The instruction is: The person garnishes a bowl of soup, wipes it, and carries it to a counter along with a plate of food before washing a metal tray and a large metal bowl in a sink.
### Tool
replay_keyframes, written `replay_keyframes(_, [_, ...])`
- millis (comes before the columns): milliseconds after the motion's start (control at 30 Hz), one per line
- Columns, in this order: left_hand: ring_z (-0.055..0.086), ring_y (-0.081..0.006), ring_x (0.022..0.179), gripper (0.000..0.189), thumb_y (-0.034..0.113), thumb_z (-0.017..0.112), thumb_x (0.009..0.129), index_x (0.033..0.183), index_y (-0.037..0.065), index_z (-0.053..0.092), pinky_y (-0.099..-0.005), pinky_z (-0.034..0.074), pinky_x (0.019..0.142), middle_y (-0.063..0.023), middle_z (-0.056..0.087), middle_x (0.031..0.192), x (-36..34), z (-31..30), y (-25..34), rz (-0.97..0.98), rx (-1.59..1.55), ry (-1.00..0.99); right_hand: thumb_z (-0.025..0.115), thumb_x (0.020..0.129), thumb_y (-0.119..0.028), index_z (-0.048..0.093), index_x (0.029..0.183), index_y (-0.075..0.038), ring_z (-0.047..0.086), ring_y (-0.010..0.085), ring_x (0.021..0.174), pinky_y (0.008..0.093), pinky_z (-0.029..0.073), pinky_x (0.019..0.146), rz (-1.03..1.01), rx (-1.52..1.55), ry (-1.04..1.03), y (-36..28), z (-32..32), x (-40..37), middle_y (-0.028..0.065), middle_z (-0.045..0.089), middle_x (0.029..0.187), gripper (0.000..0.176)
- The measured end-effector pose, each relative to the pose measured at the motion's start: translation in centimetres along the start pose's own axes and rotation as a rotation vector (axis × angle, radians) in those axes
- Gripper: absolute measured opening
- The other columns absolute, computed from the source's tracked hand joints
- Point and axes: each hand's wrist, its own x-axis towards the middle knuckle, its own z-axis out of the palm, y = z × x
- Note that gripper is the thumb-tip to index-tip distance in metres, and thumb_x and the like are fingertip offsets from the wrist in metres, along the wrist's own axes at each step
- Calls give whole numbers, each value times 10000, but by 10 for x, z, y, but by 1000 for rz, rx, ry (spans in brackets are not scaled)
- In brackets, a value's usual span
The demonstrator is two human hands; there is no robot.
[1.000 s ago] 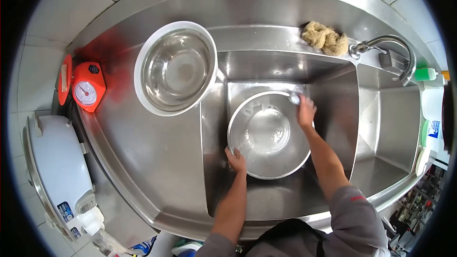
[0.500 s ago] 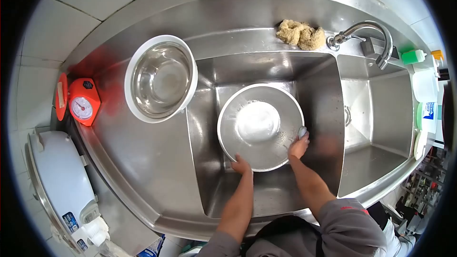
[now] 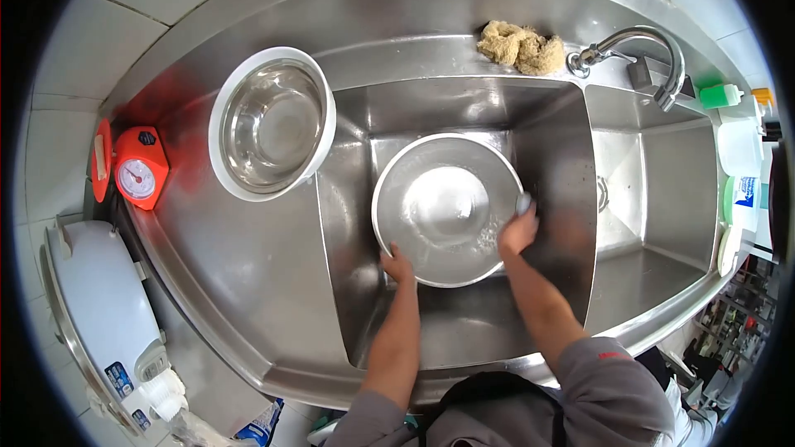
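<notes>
A large, wide metal bowl [image 3: 439, 248] sits in the big middle basin of the sink, with a bright reflection and some suds inside its right part. My left hand [image 3: 398, 266] grips its lower-left rim, thumb over the edge and fingers hidden outside. At the bowl's right rim, my right hand [image 3: 517, 233] is closed around a small pale grey pad [image 3: 523, 203]. That hand is slightly blurred, and how the pad meets the rim is hard to make out.
A white bowl [image 3: 217, 136] with a metal bowl [image 3: 277, 128] inside stands on the left drainboard. Further left is a red dial scale [image 3: 139, 170]. Behind the basin lie a tan scrubbing cloth [image 3: 522, 48] and the curved faucet [image 3: 675, 58]. Bottles, including a green one [image 3: 719, 97], line the right edge.
My left hand has shifted left and up along the bowl's rim. My right hand and the pad have moved slightly up. The whole view has shifted a little.
</notes>
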Motion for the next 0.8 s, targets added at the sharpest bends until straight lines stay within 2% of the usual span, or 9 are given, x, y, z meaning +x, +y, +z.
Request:
replay_keyframes(33, [579, -316, 740, 309, 199, 549, 831, 932, -92, 526, -371, 448, 684, -203, 596, 843, -10, 8, -9, -77, -220, 74, 568, 765, -91, 306, 1277, -160, 497, 344, 875, 480, 389, 739, 153, 2, 11, 4, 1, -27, 169, 489, 967, 579])
replay_keyframes(133, [577, -299, 773, 329, 204, 546, 836, 957, -99, 513, -366, 446, 697, -199, 588, 885, -41, 13, 3, -305, -101, 104, 557, 762, -62, 203, 1342, -173, 446, 393, 1007, 494, 351, 819, 363, -20, -194, -4, -8, -78, 230, 417, 1128, 688])
replay_keyframes(267, [553, -225, 822, 348, 232, 538, 849, 1005, -77, 494, -327, 430, 719, -142, 577, 922, -22, -1, -1, -127, -123, -74, 437, 797, -43, 357, 1303, -216, 417, 349, 1103, 467, 306, 909, -636, 39, -201, 3, 1, -68, 246, 362, 1261, 541])
replay_keyframes(367, [534, -194, 837, 343, 259, 504, 873, 1050, -34, 492, -311, 414, 749, -101, 573, 922, 20, -16, 19, -12, -261, -163, 412, 806, -56, 369, 1286, -230, 333, 267, 1211, 423, 303, 967, -1171, -562, -293, -11, 51, 18, 104, 211, 1397, 512])
replay_keyframes(467, [521, -192, 889, 368, 294, 478, 886, 1094, -10, 476, -308, 399, 790, -100, 561, 966, 44, -6, 27, 67, -268, -262, 381, 836, -94, 211, 1355, -166, 131, 256, 1311, 399, 170, 1051, -1258, -614, -364, -22, 80, 58, 102, 54, 1438, 550])
replay_keyframes(567, [508, -182, 891, 397, 325, 456, 893, 1131, 7, 453, -298, 393, 797, -98, 549, 983, 35, 3, 31, 108, -221, -268, 348, 851, -90, 185, 1362, -161, 84, 276, 1317, 411, 116, 1061, -930, -537, -512, -33, 122, 10, 113, 34, 1437, 541])
replay_keyframes(633, [505, -177, 870, 413, 343, 445, 896, 1137, 7, 430, -291, 398, 786, -93, 540, 989, 41, 1, 27, 125, -146, -321, 341, 855, -102, 171, 1365, -157, 93, 299, 1313, 435, 122, 1054, -658, -69, -417, -66, 136, -24, 141, 76, 1428, 540])
replay_keyframes(767, [512, -192, 890, 460, 384, 449, 885, 1121, -11, 444, -309, 396, 800, -129, 547, 992, 43, 3, 25, 155, -176, -340, 417, 807, -116, 211, 1351, -136, 136, 339, 1295, 474, 194, 1018, -902, -182, -632, -110, 132, -55, 193, 128, 1403, 582])
replay_keyframes(800, [512, -179, 872, 459, 385, 457, 881, 1106, -15, 458, -303, 401, 787, -110, 550, 988, 46, 3, 25, 10, -195, -358, 462, 785, -139, 213, 1350, -124, 133, 368, 1289, 482, 227, 1002, -1007, -265, -750, -107, 121, -68, 218, 111, 1398, 618])
